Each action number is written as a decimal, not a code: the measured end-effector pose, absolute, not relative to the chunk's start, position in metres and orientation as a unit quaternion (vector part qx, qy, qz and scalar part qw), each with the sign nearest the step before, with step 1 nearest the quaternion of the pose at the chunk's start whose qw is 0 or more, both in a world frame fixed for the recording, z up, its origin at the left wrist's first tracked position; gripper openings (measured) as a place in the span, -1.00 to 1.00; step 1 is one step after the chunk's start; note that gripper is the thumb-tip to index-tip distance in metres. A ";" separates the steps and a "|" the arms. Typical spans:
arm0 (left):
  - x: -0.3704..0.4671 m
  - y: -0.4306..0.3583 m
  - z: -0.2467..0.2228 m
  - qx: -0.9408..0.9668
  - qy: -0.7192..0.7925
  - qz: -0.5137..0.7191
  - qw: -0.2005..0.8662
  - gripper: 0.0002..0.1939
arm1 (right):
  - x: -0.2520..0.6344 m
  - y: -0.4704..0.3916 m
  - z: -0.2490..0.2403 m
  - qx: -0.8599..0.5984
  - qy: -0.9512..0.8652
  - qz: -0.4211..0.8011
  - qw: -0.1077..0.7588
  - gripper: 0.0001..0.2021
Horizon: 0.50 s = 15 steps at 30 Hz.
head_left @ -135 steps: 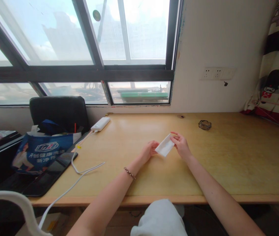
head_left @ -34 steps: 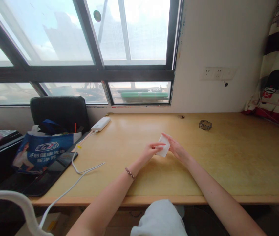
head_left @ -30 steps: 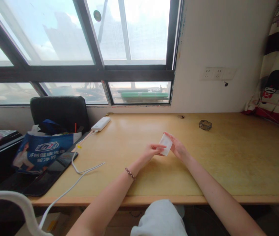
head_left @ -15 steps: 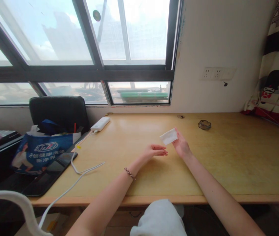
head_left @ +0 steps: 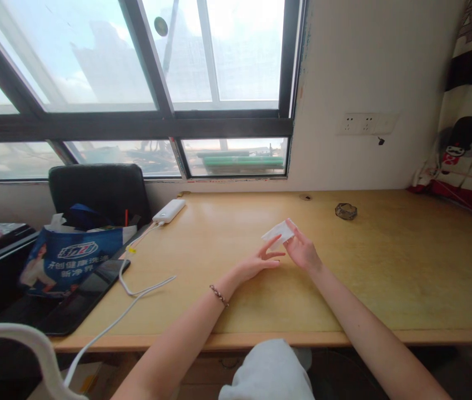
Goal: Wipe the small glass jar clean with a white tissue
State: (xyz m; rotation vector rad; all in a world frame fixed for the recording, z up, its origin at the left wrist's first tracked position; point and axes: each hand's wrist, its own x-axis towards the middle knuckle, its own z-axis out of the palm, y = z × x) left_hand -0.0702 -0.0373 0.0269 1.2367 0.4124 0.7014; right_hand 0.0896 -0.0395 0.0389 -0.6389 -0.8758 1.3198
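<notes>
Right hand [head_left: 301, 254] pinches white folded paper [head_left: 276, 231] above worktop [head_left: 386, 266]; left hand [head_left: 256, 264] open, fingertips touching paper.

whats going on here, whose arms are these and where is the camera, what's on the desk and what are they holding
The camera sits on a person's head and looks forward and down, so the two bare arms are that person's own. The right hand holds a small white folded paper just above the wooden desk; the left hand, with a bracelet at its wrist, touches the paper with a fingertip. On the desk lie a white power bank with its white cable, a dark phone and a small round dish. A blue bag sits at the left.
</notes>
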 end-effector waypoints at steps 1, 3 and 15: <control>-0.070 -0.037 0.027 0.564 0.193 0.322 0.736 -0.27 | 0.090 -0.039 0.039 -0.280 -0.385 0.583 0.658 -0.64; -0.070 -0.036 0.028 0.562 0.206 0.324 0.732 -0.32 | 0.090 -0.039 0.038 -0.275 -0.381 0.581 0.665 -0.65; -0.072 -0.025 0.024 0.507 0.268 0.424 0.701 -0.59 | 0.099 -0.026 0.016 -0.345 -0.376 0.524 0.681 -0.70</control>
